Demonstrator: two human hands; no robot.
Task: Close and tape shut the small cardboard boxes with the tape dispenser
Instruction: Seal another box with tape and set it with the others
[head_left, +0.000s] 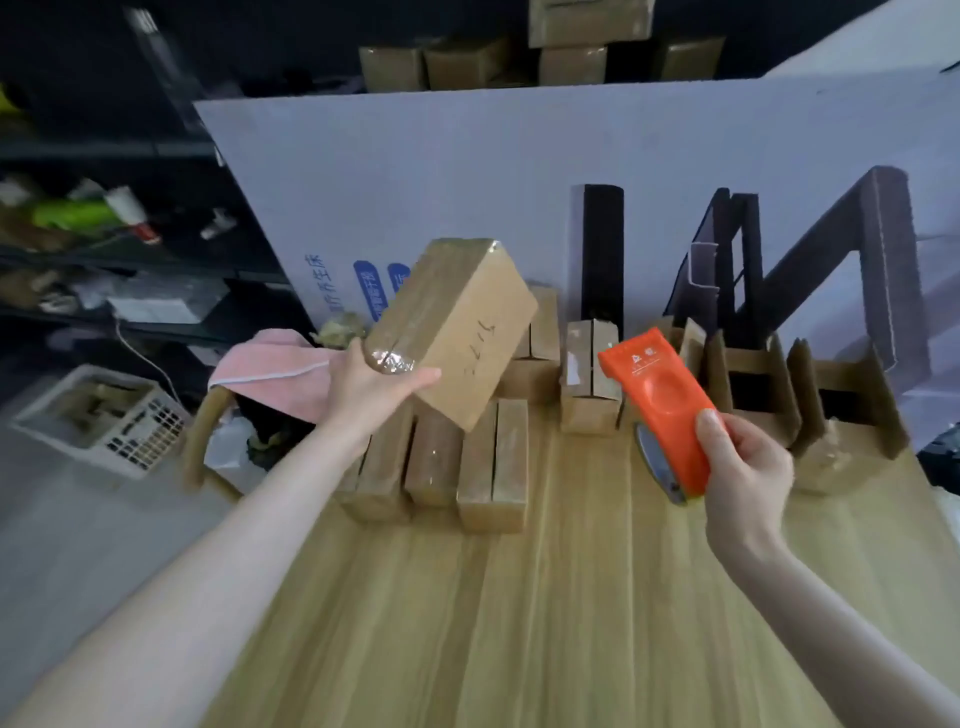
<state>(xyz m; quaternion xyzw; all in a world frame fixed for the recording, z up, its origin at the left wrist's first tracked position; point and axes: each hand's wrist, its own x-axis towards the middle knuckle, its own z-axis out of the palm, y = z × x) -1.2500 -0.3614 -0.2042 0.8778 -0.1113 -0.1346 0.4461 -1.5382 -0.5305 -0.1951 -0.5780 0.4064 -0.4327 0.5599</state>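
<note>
The left hand (374, 382) grips the taped box (457, 327) by one end, raised and tilted at 11 o'clock over the row of closed boxes (493, 467), and the right hand (743, 478) clasps the tape dispenser (665, 410) at 2 o'clock; hazard: this one-ended grip (on glossy tape) may slip, dropping it.

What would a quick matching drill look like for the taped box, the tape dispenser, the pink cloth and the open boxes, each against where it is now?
Things:
1. taped box
2. tape dispenser
3. pink cloth
4. open boxes

Places:
A. left of the table, off its edge
B. in the right hand
C. standing at the table's far right
D. held up in the left hand, over the closed boxes

Pairs: 1-D, 2-B, 3-A, 4-C
</note>
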